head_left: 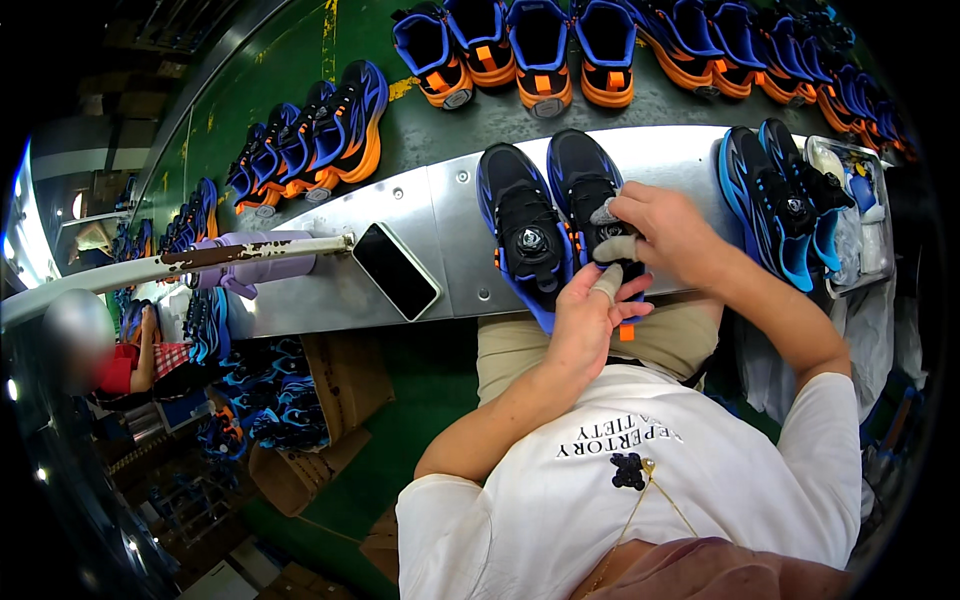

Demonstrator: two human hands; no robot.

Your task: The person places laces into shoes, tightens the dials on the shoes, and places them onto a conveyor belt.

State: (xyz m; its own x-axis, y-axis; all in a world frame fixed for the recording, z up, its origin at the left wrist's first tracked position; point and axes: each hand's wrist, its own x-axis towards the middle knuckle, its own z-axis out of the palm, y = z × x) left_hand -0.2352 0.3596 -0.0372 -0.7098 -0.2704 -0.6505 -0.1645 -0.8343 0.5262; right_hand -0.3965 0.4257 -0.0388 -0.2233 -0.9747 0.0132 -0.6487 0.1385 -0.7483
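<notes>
Both hands on the right shoe (583, 190) of 2 dark blue sneakers at the metal shelf's (440, 215) front edge: left hand (585, 315) below, right hand (665, 232) on top. Black phone (396, 270) lies further left.

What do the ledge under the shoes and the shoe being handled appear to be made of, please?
The ledge looks like bare sheet metal: silvery, dully reflective, with screw heads along it. The shoe under the left hand and right hand seems a synthetic, matte black upper with blue trim; its exact fabric cannot be told. The wraps on the fingertips look like grey cloth or tape.
</notes>
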